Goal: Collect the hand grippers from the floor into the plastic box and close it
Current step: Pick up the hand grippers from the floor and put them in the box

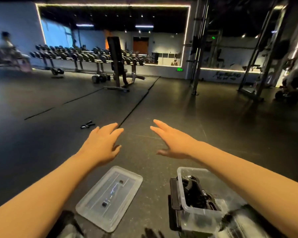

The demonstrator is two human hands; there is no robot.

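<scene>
One black hand gripper [87, 124] lies loose on the floor [162, 107], well beyond the plastic box [203, 214] and off to its left. As far as this view shows, it is the one piece you have yet to collect.

The box sits on the floor close in front of you. Its top is open and a dark heap of hand grippers [194, 193] is already inside (too tangled to count). Its clear lid [110, 198] lies flat on the floor just left of the box, not touching it. I judge it was put there so the opening is free for dropping pieces in and the lid is within easy reach for closing. A flat black object [175, 194] rests against the box's left wall; I can't tell what it is.

Your left hand [101, 146] and right hand [174, 143] are both stretched out past the box, over bare floor between it and the loose gripper. The fingers of both hands are straight and spread, grasping nothing. The left hand is the nearer to the loose gripper, so it looks the natural one to pick it up. The right hand is better placed to bring the lid across afterwards.

Far beyond the box stand a dumbbell rack [86, 55] and a weight bench [119, 66], neither part of this job.
</scene>
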